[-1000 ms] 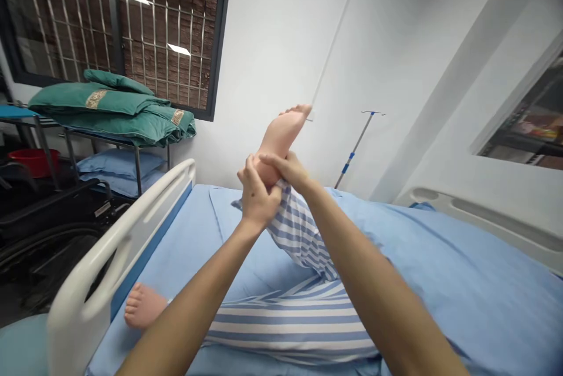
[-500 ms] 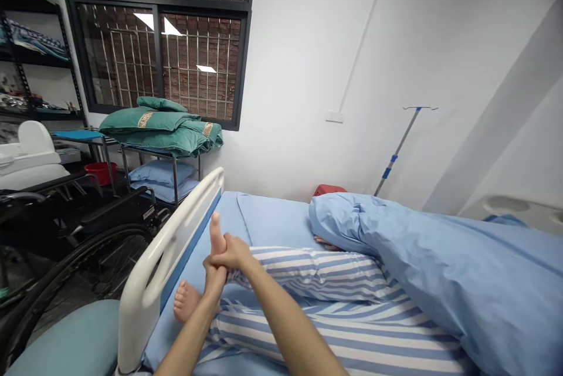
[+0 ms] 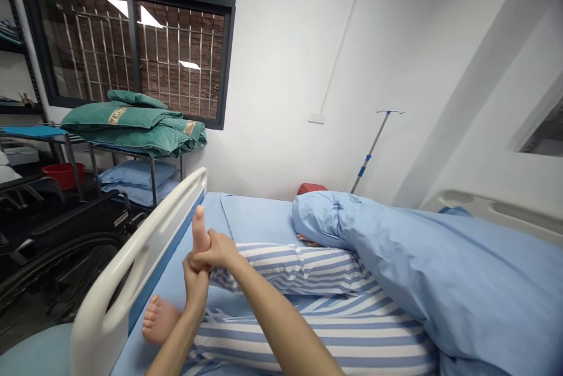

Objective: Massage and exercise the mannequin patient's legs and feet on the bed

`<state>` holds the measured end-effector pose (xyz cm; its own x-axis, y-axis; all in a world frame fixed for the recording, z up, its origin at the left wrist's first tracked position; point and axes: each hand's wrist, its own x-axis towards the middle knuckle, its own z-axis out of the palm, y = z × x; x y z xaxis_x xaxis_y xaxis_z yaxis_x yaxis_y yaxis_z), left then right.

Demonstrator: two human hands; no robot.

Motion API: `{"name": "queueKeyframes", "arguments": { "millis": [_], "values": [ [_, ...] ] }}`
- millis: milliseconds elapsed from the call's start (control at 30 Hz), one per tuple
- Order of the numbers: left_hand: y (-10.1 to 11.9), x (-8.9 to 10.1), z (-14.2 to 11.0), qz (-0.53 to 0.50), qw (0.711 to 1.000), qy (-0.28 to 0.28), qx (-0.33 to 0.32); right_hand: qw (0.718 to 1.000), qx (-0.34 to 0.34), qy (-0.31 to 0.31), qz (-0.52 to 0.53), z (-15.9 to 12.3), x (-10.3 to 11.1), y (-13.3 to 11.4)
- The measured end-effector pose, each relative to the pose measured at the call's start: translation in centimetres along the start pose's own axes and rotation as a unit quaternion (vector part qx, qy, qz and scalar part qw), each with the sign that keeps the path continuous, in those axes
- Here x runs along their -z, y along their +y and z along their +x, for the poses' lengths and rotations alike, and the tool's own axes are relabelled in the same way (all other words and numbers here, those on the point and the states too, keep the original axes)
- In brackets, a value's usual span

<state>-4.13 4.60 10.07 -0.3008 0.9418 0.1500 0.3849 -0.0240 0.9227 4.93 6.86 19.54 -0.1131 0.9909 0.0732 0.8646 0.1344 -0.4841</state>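
Held foot (image 3: 199,230): toes up, near the white footboard (image 3: 156,247).
Left hand (image 3: 196,283): fingers curled around the heel end, partly hidden.
Right hand (image 3: 219,250): fingers gripping about the ankle, against the left hand.
Other foot (image 3: 160,318): on the bed (image 3: 259,212), beside the left forearm (image 3: 178,338).
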Motion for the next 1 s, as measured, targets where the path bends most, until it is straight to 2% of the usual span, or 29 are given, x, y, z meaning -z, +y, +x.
{"name": "queueKeyframes", "arguments": {
  "millis": [100, 167, 267, 333, 433, 500, 600, 733, 833, 933, 1000],
  "values": [
    [6.9, -1.5, 1.0, -0.174, 0.982, -0.005, -0.07, 0.993, 0.035, 0.049, 0.099, 0.2, 6.4, 0.1],
    [12.1, -1.8, 1.2, -0.228, 0.965, -0.016, -0.127, 0.979, 0.062, 0.092, 0.169, -0.2, 11.2, 0.3],
    [19.4, -1.7, 0.4, -0.217, 0.952, -0.059, -0.209, 0.953, 0.067, 0.144, 0.259, -1.9, 18.1, 0.7],
    [23.4, -1.7, -0.6, -0.183, 0.941, -0.089, -0.271, 0.934, 0.078, 0.192, 0.292, -3.5, 21.9, 1.2],
    [27.7, -2.0, -2.3, -0.132, 0.931, -0.097, -0.326, 0.908, 0.08, 0.263, 0.316, -5.8, 25.8, 1.8],
    [29.2, -2.2, -3.1, -0.109, 0.928, -0.098, -0.344, 0.902, 0.082, 0.279, 0.32, -6.9, 27.1, 2.1],
    [29.2, -2.0, -3.3, -0.093, 0.927, -0.099, -0.349, 0.905, 0.084, 0.276, 0.313, -7.1, 27.0, 2.0],
    [26.2, -0.5, -1.8, -0.076, 0.935, -0.119, -0.325, 0.917, 0.092, 0.254, 0.294, -5.3, 24.1, 1.2],
    [22.4, 1.1, 0.0, -0.046, 0.952, -0.145, -0.266, 0.935, 0.087, 0.212, 0.272, -3.3, 20.2, 0.6],
    [17.7, 2.2, 1.6, -0.034, 0.969, -0.172, -0.175, 0.958, 0.069, 0.163, 0.226, -1.4, 15.2, 0.2],
    [14.2, 2.4, 2.4, -0.065, 0.975, -0.186, -0.106, 0.973, 0.054, 0.129, 0.183, -0.4, 11.6, 0.1]
  ]
}}
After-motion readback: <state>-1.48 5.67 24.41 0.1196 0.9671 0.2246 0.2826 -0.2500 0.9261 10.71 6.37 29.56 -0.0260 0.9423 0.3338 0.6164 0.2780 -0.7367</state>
